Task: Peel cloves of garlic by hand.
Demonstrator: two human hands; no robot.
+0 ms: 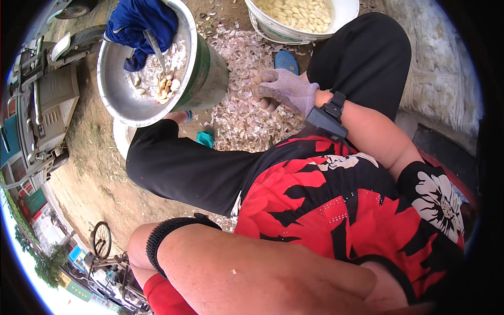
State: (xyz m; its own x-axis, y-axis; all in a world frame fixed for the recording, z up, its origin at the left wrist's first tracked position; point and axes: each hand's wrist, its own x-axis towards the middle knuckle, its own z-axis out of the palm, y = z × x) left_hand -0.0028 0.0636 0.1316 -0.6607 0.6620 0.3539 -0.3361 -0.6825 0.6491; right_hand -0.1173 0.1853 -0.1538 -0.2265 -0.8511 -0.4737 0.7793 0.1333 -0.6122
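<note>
My right hand wears a dirty knitted work glove and hovers by my bent knee, above garlic skins strewn on the ground. Its fingers are loosely bent and slightly apart, and I see nothing in them. A bare arm with a black band crosses very close to the camera; I cannot tell whose it is. My left hand is not in view. Before me a metal basin rests on a green bucket. Inside are garlic cloves, a knife and a blue cloth.
A white bucket of peeled cloves in liquid stands beyond my right hand. A blue clog and a teal scrap lie near the skins. At left is a parked vehicle; a bicycle wheel shows lower down.
</note>
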